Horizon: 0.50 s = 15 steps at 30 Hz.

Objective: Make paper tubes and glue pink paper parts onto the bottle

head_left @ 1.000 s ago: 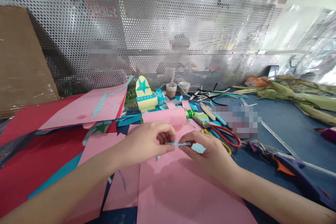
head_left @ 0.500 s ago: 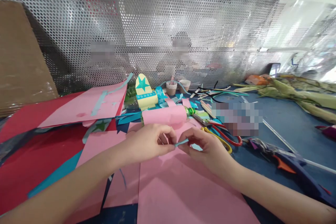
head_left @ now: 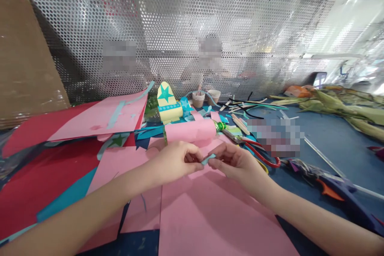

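Between my fingertips is a small light-blue paper strip (head_left: pixel 208 159). My left hand (head_left: pixel 180 159) pinches its left end, and my right hand (head_left: pixel 231 161) pinches the right end. Both hands are above a large pink paper sheet (head_left: pixel 210 212). Just behind them lies a green bottle (head_left: pixel 220 126) on its side, wrapped in pink paper (head_left: pixel 190 131). Farther back is another bottle with a yellow paper wrap (head_left: pixel 171 114), a dotted blue band and a teal star on its upright flap.
To the right lie red-handled scissors (head_left: pixel 264 152), a glue gun (head_left: pixel 333 188) and dry husks (head_left: pixel 339 108). Pink and red sheets (head_left: pixel 60 172) cover the left side. Two small cups (head_left: pixel 198 99) stand near the perforated metal screen (head_left: pixel 168 28), with cardboard (head_left: pixel 30 56) at far left.
The strip, seen almost edge-on before, now shows more of its flat face between my fingertips. My right fingers have closed in more around it. The whole view has shifted slightly.
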Available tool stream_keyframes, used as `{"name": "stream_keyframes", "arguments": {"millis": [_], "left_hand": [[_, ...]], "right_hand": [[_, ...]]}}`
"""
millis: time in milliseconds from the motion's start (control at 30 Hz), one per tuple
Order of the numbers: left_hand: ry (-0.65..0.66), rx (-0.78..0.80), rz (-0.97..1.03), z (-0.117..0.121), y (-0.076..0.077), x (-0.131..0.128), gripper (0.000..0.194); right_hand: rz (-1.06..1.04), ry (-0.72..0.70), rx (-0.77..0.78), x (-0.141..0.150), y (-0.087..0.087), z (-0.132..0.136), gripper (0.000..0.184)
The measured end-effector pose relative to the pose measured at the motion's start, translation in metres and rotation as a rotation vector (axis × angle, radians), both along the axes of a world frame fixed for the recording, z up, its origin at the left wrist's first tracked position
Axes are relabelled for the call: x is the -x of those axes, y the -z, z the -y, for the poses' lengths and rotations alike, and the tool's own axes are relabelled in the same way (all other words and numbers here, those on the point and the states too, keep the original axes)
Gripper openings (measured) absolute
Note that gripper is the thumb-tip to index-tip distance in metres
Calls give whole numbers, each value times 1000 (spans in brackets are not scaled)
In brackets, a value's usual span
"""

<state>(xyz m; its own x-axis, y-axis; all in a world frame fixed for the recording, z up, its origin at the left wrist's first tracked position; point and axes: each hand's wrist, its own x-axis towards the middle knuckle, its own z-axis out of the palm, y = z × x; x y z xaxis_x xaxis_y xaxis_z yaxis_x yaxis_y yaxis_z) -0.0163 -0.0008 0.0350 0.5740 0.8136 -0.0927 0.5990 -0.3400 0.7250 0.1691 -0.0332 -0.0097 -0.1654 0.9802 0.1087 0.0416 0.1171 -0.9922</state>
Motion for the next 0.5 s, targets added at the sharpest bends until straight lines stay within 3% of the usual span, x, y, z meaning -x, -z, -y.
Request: {"name": "stream_keyframes", "arguments": {"millis": [133, 267, 400, 500], "left_hand": [[55, -118, -103, -1, -7, 7, 9], [118, -153, -161, -12, -45, 35, 13], [10, -84, -538, -23, -88, 79, 19], [-10, 29, -758, -20, -89, 107, 20]], "right_hand": [[130, -9, -61, -1, 2, 1, 26], [284, -6, -149, -5, 8, 1, 22], [383, -34, -72, -7, 14, 0, 28], [405, -16, -63, -3, 13, 5, 27]]}}
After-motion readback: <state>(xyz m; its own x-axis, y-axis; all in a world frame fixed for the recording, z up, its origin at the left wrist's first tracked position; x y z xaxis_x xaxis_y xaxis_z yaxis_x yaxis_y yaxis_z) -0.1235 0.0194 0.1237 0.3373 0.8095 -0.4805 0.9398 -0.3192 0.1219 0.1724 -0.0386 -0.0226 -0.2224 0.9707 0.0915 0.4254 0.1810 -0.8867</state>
